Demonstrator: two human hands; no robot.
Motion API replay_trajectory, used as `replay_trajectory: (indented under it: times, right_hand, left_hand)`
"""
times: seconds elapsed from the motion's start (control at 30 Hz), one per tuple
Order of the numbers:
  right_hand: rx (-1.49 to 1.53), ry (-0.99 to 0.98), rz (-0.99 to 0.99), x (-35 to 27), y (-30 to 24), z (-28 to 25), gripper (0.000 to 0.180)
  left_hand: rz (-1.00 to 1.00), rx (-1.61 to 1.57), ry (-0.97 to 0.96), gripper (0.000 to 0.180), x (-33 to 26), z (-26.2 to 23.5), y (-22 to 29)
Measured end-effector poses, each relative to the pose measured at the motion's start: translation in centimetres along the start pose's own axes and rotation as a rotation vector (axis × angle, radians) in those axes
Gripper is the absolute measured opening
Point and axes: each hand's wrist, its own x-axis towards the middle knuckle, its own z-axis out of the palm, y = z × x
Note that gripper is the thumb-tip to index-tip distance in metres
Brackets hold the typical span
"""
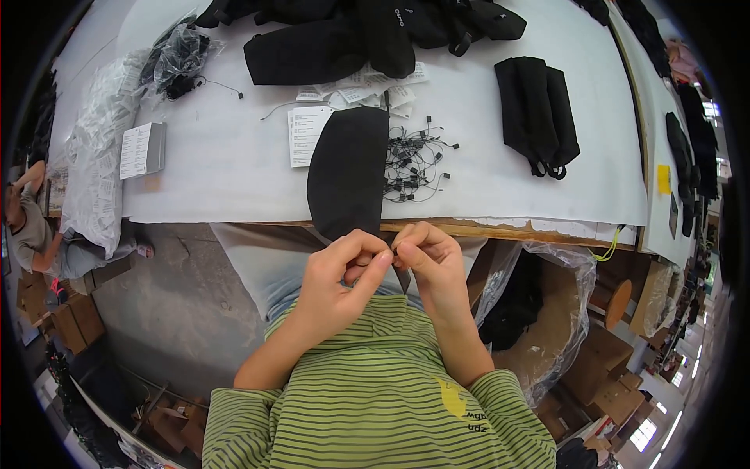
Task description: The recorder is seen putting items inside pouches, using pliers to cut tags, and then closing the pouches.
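A flat black fabric pouch [348, 172] with one curved side lies at the table's near edge, its lower end reaching over the edge to my hands. My left hand [340, 277] is closed in a pinch, thumb against fingertips, at that end; what it pinches is too small to make out. Beside it, nearly touching, my right hand [433, 270] pinches too, and a short dark strap [402, 279] hangs from between its fingers. Just right of the pouch lies a tangle of black hang-tag strings [416, 166]. White printed tags [307, 134] stick out from behind the pouch.
More black bags [312, 53] are heaped at the far side, and folded black bags [537, 113] lie at right. On the left are a stack of tags [142, 150] and a long clear plastic bag [100, 148]. A plastic-lined box [547, 313] stands below right. A person [39, 227] sits far left.
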Motion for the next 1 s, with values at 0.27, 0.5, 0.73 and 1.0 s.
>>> replay_trajectory:
  times: [0.27,0.5,0.73,1.0]
  right_hand:
    - [-0.055,0.004,-0.054,0.0,-0.2,0.4,0.014]
    - [0.001,0.018,-0.079,-0.1,0.0,0.1,0.009]
    - [-0.040,-0.007,-0.081,0.0,0.2,-0.1,0.011]
    - [0.088,-0.119,-0.031,0.1,0.0,-0.5,0.014]
  left_hand:
    - [0.018,-0.014,0.027,0.006,0.0,0.0,-0.2]
    - [0.031,0.005,0.030,0.006,-0.1,0.0,-0.2]
    - [0.044,0.017,-0.008,0.009,0.1,-0.1,-0.7]
    - [-0.110,-0.157,-0.172,0.030,1.6,-0.6,-1.9]
